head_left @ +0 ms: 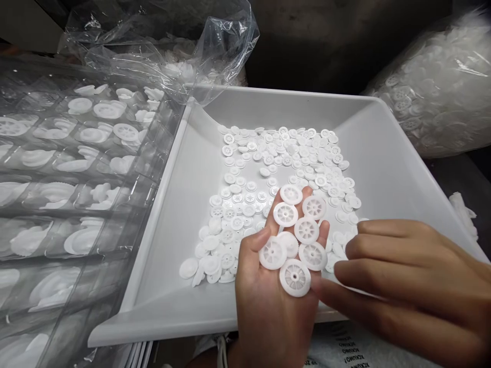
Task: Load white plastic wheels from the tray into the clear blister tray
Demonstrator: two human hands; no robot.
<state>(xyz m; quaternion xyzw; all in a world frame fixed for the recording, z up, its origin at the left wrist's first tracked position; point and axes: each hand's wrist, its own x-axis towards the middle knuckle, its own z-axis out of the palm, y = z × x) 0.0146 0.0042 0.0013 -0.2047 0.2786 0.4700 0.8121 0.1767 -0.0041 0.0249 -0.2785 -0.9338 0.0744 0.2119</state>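
Observation:
My left hand (pixel 268 317) is palm up over a white tray (pixel 291 99), holding several white plastic spoked discs (pixel 306 230) on its palm and fingers. One of these discs (pixel 295 277) sits low at the edge of the palm, almost against my right hand (pixel 406 286). That hand reaches in from the right, fingers spread and pointing left, and holds nothing. Beneath both hands, a loose single layer of similar discs (pixel 280 158) covers the middle of the tray. Part of that layer is hidden by my hands.
To the left of the tray lies a clear plastic compartment tray (pixel 76 153) with white parts in its cells. A crumpled clear bag (pixel 215 46) lies behind it, and a full bag of discs (pixel 441 87) is at the back right. Printed white material (pixel 353 347) lies below the tray.

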